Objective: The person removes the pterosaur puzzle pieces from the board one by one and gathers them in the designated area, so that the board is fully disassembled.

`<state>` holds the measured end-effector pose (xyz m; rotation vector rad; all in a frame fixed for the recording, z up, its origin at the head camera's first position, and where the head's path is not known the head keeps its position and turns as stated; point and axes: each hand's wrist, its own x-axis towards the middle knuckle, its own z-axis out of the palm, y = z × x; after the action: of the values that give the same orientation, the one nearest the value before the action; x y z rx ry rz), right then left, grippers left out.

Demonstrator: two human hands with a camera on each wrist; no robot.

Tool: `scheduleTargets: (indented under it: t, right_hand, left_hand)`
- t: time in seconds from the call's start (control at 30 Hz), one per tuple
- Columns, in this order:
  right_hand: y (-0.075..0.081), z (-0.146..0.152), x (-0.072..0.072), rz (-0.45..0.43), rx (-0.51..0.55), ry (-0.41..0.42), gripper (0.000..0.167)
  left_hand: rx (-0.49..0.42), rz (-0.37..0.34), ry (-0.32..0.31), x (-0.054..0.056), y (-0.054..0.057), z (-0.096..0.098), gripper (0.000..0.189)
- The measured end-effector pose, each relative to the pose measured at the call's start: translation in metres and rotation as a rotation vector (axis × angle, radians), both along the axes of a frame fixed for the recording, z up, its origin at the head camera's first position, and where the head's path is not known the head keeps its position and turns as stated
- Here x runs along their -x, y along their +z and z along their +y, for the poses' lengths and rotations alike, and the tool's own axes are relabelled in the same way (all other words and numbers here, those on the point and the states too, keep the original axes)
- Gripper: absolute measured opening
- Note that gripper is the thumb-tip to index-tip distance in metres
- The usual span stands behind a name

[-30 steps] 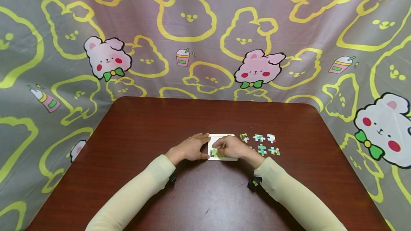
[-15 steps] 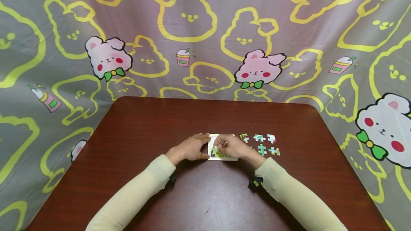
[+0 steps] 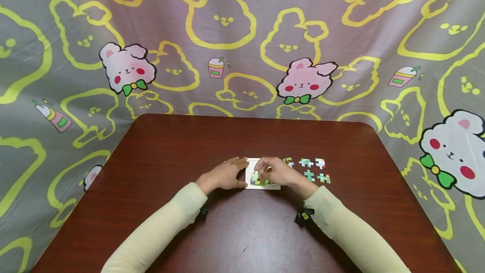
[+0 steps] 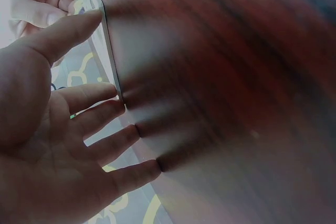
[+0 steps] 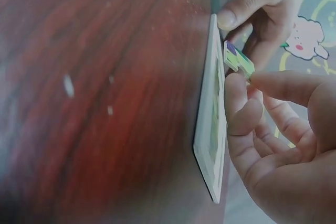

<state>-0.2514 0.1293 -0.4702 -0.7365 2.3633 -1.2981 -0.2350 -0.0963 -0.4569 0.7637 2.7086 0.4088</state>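
Note:
A flat white puzzle tray (image 3: 249, 164) lies on the table between both hands. My left hand (image 3: 222, 175) touches its left edge, the thumb at the near corner and fingertips at the far one. In the left wrist view the fingers (image 4: 105, 116) are straight and spread, some tips on the tabletop. My right hand (image 3: 279, 172) is over the tray and pinches a green and purple puzzle piece (image 5: 237, 59) between thumb and index finger. That piece is tilted, its edge lifted above the tray. Green pieces inside the tray are partly hidden by the right hand.
Right of the tray lie several loose puzzle pieces, among them a red and white one (image 3: 320, 163) and a green one (image 3: 309, 175). Brown table (image 3: 182, 142) surrounds them, with a patterned curtain (image 3: 242, 66) behind.
The right hand has shifted slightly to the right, and the piece it pinches appears more tilted. The left hand has stayed at the tray's edge.

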Motion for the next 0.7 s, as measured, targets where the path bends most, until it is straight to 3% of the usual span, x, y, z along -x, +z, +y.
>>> scheduleTargets:
  t: [0.7]
  right_hand:
    - [0.011, 0.059, 0.002, -0.151, 0.003, 0.032, 0.016]
  left_hand:
    - [0.002, -0.027, -0.002, 0.000, 0.001, 0.000, 0.076]
